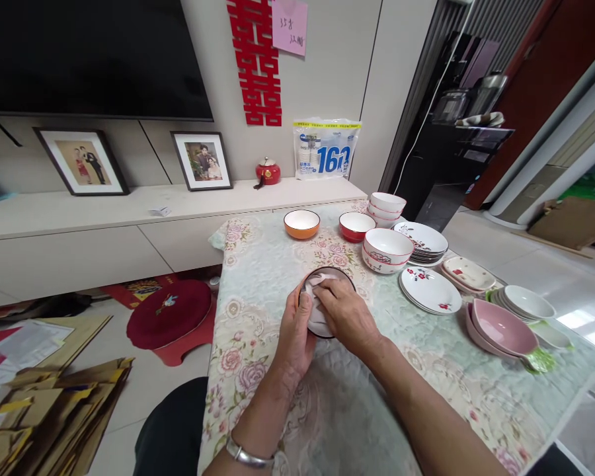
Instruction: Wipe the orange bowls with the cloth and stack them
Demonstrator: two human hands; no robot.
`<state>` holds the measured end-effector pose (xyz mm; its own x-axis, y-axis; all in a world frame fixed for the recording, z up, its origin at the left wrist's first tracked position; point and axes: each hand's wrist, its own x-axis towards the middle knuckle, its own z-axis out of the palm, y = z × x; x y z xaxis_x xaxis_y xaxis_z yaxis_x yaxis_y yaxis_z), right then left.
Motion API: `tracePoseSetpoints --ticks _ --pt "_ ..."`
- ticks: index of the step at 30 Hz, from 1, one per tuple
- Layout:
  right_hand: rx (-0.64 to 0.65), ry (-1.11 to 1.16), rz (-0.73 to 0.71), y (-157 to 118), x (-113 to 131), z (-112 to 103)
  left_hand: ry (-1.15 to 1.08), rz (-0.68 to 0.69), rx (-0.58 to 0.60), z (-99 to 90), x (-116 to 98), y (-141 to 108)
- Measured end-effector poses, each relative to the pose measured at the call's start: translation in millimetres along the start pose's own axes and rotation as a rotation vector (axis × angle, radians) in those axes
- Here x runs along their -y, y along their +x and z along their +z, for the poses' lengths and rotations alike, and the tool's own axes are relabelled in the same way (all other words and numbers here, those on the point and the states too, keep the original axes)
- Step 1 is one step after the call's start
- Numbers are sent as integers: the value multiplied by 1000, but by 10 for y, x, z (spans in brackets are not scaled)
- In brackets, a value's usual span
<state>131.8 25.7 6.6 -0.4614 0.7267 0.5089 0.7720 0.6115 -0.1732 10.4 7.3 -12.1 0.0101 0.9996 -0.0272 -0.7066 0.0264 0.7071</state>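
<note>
A small bowl [320, 325] with a dark rim is tilted above the flowered tablecloth. Its left side is gripped by my left hand [295, 325], thumb over the rim. Inside it, my right hand [348, 312] presses a pale cloth or tissue [313, 283] against the inner wall, its fingers closed on it. The bowl's outside is mostly hidden by my hands. Beyond it stand an orange bowl [301, 226] and a red bowl [357, 228], both white inside. To their right is a short stack of white bowls with red rims [387, 248].
Along the right lie flowered plates [429, 291], rectangular dishes [469, 272], pale bowls [528, 303] and pink leaf-shaped bowls [503, 327]. More white bowls [387, 201] and plates [421, 238] stand behind. A maroon-topped stool [171, 314] and flattened cardboard [69, 423] are at left.
</note>
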Motion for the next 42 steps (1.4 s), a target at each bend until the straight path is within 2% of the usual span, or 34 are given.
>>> tracePoseSetpoints --ticks 8,14,17,20,23,25,29,34,38,40,42 --pt "114 137 8 24 115 35 122 75 -70 -33 16 14" --pt "201 562 60 48 123 -31 234 108 -132 -96 -4 45" --pt "273 678 -12 38 153 -99 194 103 -141 -95 -48 46" --pt "340 482 -105 3 186 -92 105 83 -156 -80 -77 46" --pt "298 117 -102 -22 212 -17 46 77 -171 -67 -88 51" --pt "284 -37 -94 -23 210 26 37 65 -170 -65 -96 52" --pt "295 -32 -58 -10 149 25 61 25 -76 -74 -112 53" --pt "186 329 211 6 52 -41 140 -7 -67 -105 -80 64" --pt "127 926 464 21 2 -93 180 -21 -70 -108 -68 52" --pt "91 1242 558 33 -18 -130 126 -55 -80 -89 -69 41" --pt "14 1452 647 47 -39 -165 32 -129 -99 -59 -66 36"
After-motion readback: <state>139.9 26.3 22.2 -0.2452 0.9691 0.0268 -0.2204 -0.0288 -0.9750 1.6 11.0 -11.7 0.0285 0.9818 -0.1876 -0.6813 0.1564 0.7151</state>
